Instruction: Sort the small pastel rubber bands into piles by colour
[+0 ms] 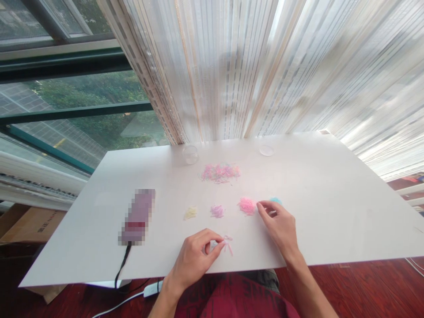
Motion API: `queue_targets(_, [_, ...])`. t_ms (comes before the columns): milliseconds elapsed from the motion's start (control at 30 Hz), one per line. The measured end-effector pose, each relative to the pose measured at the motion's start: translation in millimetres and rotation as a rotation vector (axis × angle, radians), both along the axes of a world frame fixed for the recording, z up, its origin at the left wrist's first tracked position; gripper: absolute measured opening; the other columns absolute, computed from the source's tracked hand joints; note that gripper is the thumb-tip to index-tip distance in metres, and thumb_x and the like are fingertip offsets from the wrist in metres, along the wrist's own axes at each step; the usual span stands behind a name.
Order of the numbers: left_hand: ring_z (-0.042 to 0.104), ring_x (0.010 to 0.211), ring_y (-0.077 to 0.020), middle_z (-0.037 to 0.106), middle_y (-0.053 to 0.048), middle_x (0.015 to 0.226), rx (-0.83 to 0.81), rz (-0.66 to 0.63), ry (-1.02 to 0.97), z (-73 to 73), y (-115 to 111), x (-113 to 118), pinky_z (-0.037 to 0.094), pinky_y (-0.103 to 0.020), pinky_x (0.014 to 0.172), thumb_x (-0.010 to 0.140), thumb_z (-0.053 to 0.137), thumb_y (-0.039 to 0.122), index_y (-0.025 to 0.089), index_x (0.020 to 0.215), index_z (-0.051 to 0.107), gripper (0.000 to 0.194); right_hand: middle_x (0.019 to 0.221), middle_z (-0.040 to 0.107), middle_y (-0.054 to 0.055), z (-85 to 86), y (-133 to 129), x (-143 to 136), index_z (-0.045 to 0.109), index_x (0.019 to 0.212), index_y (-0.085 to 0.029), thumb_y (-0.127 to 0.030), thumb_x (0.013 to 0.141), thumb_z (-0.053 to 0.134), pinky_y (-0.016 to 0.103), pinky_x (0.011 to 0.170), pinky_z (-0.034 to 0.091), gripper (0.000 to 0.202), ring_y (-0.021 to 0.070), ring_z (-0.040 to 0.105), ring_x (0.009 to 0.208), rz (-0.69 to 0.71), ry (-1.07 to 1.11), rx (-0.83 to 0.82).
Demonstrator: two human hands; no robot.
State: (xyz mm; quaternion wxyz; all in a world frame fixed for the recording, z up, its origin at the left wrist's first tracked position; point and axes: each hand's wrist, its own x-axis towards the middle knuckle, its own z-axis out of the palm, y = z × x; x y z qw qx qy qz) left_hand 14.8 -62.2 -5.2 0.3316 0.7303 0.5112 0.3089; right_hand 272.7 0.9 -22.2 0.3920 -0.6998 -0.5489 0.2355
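My left hand (198,254) is closed in a pinch by the table's front edge, its fingertips at a few thin pastel strips (228,246). My right hand (278,223) is also pinched, at the right side of a pile of pink strips (247,205); anything between its fingertips is too small to make out. Behind that hand, a pile of blue strips (275,200) is partly hidden. Further left lie a purple pile (217,210) and a pale yellow pile (191,213). A larger mixed-colour pile (220,172) lies behind these.
Toward the back of the white table (344,198) stand a clear round container (190,155) and a clear round lid (266,150). A blurred purple object (139,216) with a black cord lies at left. String curtains (232,66) hang behind the table.
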Motion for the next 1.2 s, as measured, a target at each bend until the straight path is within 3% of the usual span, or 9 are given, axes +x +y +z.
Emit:
queue_targets(367, [0.058, 0.061, -0.0125, 0.075, -0.001, 0.082, 0.01, -0.006, 0.01, -3.3, 1, 0, 0.05, -0.024, 0.062, 0.099, 0.064, 0.026, 0.021, 0.093, 0.076, 0.014, 0.085, 0.078, 0.009, -7.4, 4, -6, 0.079, 0.09, -0.021, -0.06, 0.089, 0.058, 0.04, 0.078, 0.056, 0.044, 0.0241, 0.069, 0.072, 0.032, -0.023, 0.0])
queue_targets(700, [0.059, 0.064, -0.0132, 0.075, -0.001, 0.085, -0.015, -0.01, 0.022, -5.4, 1, -2, 0.048, -0.025, 0.065, 0.102, 0.061, 0.026, 0.022, 0.094, 0.075, 0.017, 0.085, 0.078, 0.008, -6.8, 1, -2, 0.078, 0.09, -0.021, -0.055, 0.092, 0.057, 0.038, 0.076, 0.055, 0.039, 0.0225, 0.066, 0.069, 0.066, -0.019, 0.023])
queue_targets(867, [0.06, 0.064, -0.0135, 0.076, -0.001, 0.088, -0.003, 0.002, 0.054, -7.5, 1, -6, 0.049, -0.026, 0.066, 0.102, 0.06, 0.024, 0.022, 0.096, 0.074, 0.016, 0.085, 0.074, 0.006, -6.9, -16, -4, 0.075, 0.093, -0.022, -0.048, 0.097, 0.057, 0.035, 0.068, 0.053, 0.032, 0.0205, 0.064, 0.068, 0.086, -0.011, 0.071])
queue_targets(1000, [0.062, 0.066, -0.0147, 0.076, -0.001, 0.091, 0.039, -0.015, 0.111, -10.1, 2, -5, 0.05, -0.027, 0.067, 0.099, 0.062, 0.021, 0.022, 0.099, 0.073, 0.011, 0.088, 0.072, 0.006, -11.4, -38, -15, 0.073, 0.098, -0.022, -0.032, 0.101, 0.058, 0.033, 0.067, 0.053, 0.018, 0.0208, 0.065, 0.074, 0.272, 0.007, 0.156])
queue_targets(1200, [0.069, 0.086, -0.0222, 0.077, -0.003, 0.092, 0.176, -0.046, 0.213, -12.8, 4, 0, 0.049, -0.035, 0.079, 0.095, 0.068, 0.016, 0.022, 0.099, 0.072, 0.008, 0.098, 0.07, 0.007, -13.3, -56, -35, 0.069, 0.109, -0.023, -0.017, 0.099, 0.064, 0.039, 0.083, 0.056, 0.013, 0.0247, 0.064, 0.093, 0.633, -0.084, 0.206])
